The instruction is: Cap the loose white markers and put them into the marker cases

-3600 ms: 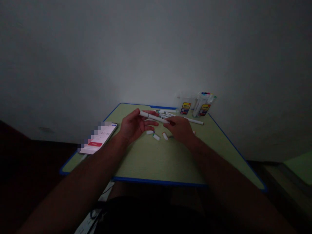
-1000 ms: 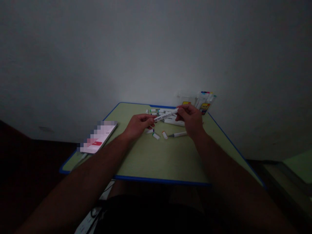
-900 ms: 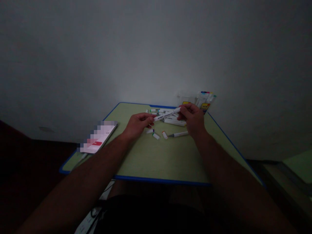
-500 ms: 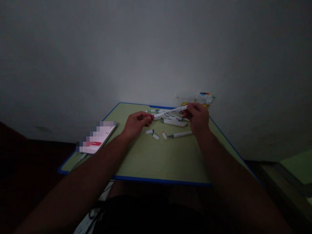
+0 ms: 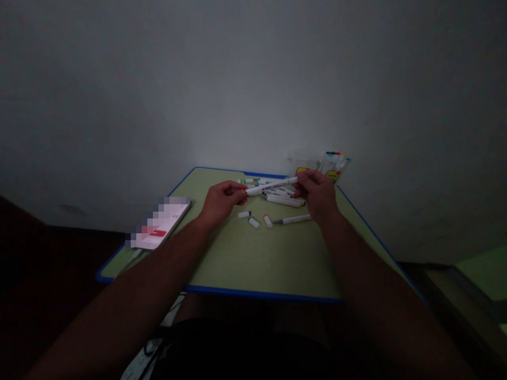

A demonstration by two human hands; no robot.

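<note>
A white marker (image 5: 273, 185) is held slantwise above the table, its right end higher. My left hand (image 5: 222, 199) pinches its left end, and the fingers cover the tip there. At the other end, the thumb and fingers of my right hand (image 5: 319, 194) are closed round the marker. Beneath it lies a pile of white markers (image 5: 283, 200). Nearer to me are loose caps: one with a purple end (image 5: 244, 214), one with a green end (image 5: 254, 222) and one with an orange end (image 5: 268, 220). A grey-tipped marker (image 5: 293, 219) lies beside them, partly behind my right hand.
The pale green table (image 5: 253, 258) has a blue edge and meets a grey wall (image 5: 245, 95). On the left a lit tablet or phone (image 5: 162, 227) lies with a cable at its lower end. Clear packs with coloured markers (image 5: 335, 164) stand at the back right.
My right hand has shifted slightly left and down with its end of the marker. The red bit that showed at my left fingertips is now hidden.
</note>
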